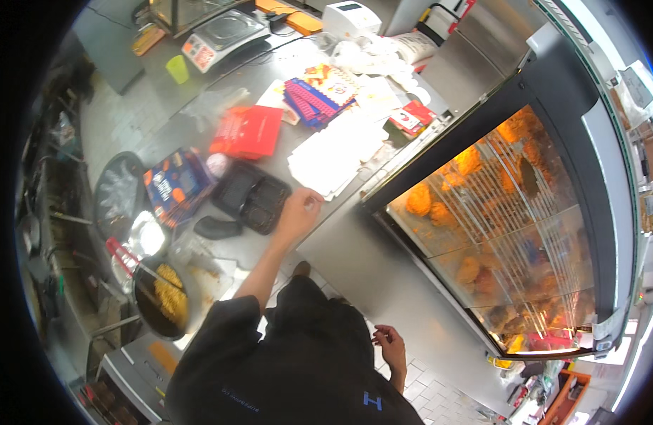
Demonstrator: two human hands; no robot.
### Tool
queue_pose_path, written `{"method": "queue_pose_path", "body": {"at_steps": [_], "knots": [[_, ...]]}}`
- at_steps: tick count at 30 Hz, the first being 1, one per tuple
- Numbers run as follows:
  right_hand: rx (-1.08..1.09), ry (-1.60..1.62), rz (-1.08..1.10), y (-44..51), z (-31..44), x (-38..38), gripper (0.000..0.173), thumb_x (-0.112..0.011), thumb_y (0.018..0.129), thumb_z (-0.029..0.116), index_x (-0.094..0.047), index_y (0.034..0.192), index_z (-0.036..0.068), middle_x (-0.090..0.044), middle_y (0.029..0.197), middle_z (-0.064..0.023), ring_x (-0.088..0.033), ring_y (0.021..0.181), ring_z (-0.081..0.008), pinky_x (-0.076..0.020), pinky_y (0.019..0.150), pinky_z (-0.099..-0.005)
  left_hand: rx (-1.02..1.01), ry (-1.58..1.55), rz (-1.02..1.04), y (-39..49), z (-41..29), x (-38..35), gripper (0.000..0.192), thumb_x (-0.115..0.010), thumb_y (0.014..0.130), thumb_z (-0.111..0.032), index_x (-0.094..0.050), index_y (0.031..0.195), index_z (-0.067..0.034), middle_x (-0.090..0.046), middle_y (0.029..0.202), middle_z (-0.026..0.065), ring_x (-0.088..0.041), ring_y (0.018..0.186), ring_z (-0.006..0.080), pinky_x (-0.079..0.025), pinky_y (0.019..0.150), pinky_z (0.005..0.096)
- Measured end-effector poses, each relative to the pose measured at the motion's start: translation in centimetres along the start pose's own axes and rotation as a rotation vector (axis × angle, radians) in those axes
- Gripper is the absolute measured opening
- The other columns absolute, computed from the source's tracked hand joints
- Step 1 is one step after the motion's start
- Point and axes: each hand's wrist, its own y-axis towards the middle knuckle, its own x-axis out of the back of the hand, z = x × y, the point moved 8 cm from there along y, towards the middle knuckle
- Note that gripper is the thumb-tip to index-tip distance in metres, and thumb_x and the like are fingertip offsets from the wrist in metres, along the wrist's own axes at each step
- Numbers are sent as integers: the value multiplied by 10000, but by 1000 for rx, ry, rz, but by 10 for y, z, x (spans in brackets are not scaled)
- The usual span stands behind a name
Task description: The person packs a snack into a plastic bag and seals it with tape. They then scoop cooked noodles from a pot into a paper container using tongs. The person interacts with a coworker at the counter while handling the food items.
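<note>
My left hand (301, 215) is over the edge of the steel counter (183, 127), just right of a black plastic tray with compartments (253, 196); its fingers are curled, and whether it touches the tray or holds something small is unclear. White paper sheets (326, 154) lie just beyond its fingertips. A black object (218, 227) rests by the tray, beside printed cardboard boxes (177, 183) and red packets (247, 132). Down by my side hangs my right hand (391, 345), fingers loosely bent and apart, with nothing seen in it, near the counter's steel front.
A glass-fronted heated cabinet (496, 228) with fried food stands at the right. At the lower left is a dark pan (161, 297) of yellow food with red-handled tongs (121, 256). A weighing scale (225, 37) and a label printer (351, 17) stand at the far end.
</note>
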Motion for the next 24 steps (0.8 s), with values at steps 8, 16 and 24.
{"method": "queue_pose_path", "body": {"at_steps": [8, 16, 24], "knots": [[-223, 146, -270, -56, -41, 14, 259, -597, 951, 61, -618, 1187, -44, -678, 964, -125, -688, 808, -191, -573, 731, -289, -14, 565, -249, 133, 63, -22, 357, -740, 844, -222, -624, 1122, -29, -565, 1215, 191, -511, 1168, 379, -429, 990, 489], [-238, 236, -262, -48, -20, -15, 276, -611, 942, 85, -623, 1188, -38, -677, 958, -122, -687, 817, -185, -574, 738, -287, 239, 574, -56, 161, 112, -31, 348, -692, 863, -198, -614, 1142, -3, -596, 1141, 216, -546, 1130, 398, -447, 993, 481], [-228, 252, -284, -59, -75, 10, 270, -592, 971, 120, -636, 1222, 32, -686, 942, -93, -671, 812, -191, -571, 729, -322, 97, 795, -326, 348, 146, 88, 296, -610, 873, -148, -643, 1122, 9, -651, 1108, 244, -631, 1029, 411, -483, 935, 490]]}}
